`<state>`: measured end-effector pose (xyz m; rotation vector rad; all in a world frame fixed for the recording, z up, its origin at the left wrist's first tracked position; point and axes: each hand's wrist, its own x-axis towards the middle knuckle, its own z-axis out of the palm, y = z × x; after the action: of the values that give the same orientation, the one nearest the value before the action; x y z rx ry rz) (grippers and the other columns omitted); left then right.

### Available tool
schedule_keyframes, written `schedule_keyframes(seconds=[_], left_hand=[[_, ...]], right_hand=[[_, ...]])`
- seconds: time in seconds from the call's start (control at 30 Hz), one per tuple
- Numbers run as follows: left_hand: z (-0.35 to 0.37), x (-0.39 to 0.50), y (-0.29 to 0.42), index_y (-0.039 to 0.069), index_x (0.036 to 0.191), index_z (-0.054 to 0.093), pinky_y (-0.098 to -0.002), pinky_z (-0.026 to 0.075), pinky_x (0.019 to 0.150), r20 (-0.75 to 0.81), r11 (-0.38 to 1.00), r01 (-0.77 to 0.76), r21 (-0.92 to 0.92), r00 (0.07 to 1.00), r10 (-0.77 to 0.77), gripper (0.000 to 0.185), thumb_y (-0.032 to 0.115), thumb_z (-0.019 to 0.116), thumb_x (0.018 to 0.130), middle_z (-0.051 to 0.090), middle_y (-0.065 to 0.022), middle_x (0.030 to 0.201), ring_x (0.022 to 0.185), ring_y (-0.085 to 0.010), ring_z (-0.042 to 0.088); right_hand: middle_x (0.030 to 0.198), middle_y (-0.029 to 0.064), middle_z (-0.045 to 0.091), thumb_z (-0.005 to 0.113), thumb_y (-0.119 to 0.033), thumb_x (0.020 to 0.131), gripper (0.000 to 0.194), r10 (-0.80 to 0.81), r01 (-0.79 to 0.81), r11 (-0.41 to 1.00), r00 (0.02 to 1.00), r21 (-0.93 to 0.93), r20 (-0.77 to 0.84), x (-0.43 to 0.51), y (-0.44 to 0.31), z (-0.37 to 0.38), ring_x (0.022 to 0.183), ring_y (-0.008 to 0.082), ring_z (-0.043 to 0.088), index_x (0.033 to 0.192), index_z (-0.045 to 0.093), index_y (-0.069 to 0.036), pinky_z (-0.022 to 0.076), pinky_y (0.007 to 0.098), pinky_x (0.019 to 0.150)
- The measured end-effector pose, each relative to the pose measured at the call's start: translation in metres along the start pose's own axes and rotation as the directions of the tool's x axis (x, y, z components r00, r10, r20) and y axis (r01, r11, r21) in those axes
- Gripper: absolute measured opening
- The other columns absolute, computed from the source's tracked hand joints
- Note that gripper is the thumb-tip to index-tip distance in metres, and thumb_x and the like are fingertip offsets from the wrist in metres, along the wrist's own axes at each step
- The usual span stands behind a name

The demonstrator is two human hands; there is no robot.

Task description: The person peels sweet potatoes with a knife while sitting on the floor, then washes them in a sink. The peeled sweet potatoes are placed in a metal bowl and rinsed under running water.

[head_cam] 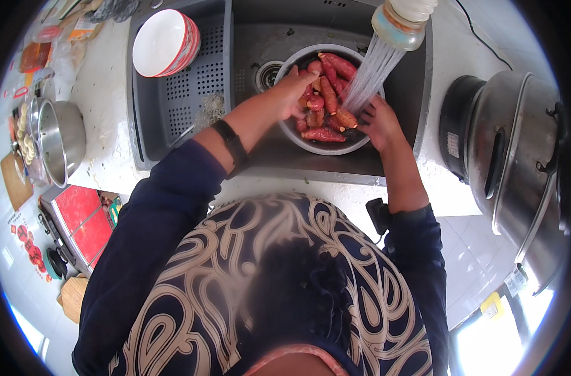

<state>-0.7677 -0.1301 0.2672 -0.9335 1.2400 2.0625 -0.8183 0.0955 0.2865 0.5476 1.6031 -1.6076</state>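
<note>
A round metal basin [331, 152] stands in the sink, full of red-skinned sweet potatoes [329, 95] lying in water. My left hand [297, 93] reaches over the basin's left side, with its thumb against the sweet potatoes. Its other fingers are partly hidden, so I cannot tell whether it grips one. At the right side of the basin, my right hand [382, 123] has its fingers apart just inside the rim, near a sweet potato with a cut end. Water streams from a spray faucet head [398, 28] onto the sweet potatoes between my hands.
Left in the sink [403, 160], a grey perforated drain tray [181, 94] holds stacked white bowls [159, 43] with red-patterned outsides and a wire scouring pad [212, 110]. Large metal pots [492, 141] stand on the right. Steel bowls [62, 141] sit on the left counter.
</note>
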Motion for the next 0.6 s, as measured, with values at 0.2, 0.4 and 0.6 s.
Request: schedule_keyframes(seconds=[0.2,0.4,0.6], left_hand=[[0.003,0.012,-0.030,0.018,0.149,0.030,-0.0764,0.017,0.105,-0.059,0.971,0.231,-0.065,0.970,-0.235,0.073,0.058,0.053,0.093,0.026,-0.0114,0.157,0.143,-0.0405,0.025],[0.001,0.042,-0.035,0.016,0.138,0.045,-0.0684,0.044,0.091,-0.206,0.942,0.317,0.108,0.935,-0.290,0.052,0.050,0.049,0.098,0.044,-0.0093,0.142,0.131,-0.0364,0.041],[0.002,0.028,-0.021,0.014,0.133,0.047,-0.0541,0.051,0.092,0.088,0.950,0.284,-0.132,0.958,-0.274,0.037,0.033,0.046,0.102,0.057,-0.0133,0.128,0.124,-0.0288,0.052]], right_hand=[[0.136,0.0175,0.054,0.042,-0.045,0.101,0.058,0.228,-0.244,0.934,0.969,0.263,0.091,0.022,0.054,0.012,0.121,0.0329,0.053,0.142,0.041,-0.004,0.0415,0.0541,0.103],[0.137,0.0106,0.056,0.036,-0.042,0.101,0.052,0.142,-0.158,0.984,0.972,0.078,0.185,0.042,0.042,0.031,0.120,0.0309,0.057,0.143,0.044,-0.013,0.0495,0.0526,0.094],[0.138,0.0108,0.057,0.034,-0.040,0.100,0.051,0.176,-0.229,0.962,0.938,0.151,0.300,0.022,0.017,0.019,0.125,0.0331,0.053,0.146,0.041,-0.019,0.0437,0.0542,0.101]])
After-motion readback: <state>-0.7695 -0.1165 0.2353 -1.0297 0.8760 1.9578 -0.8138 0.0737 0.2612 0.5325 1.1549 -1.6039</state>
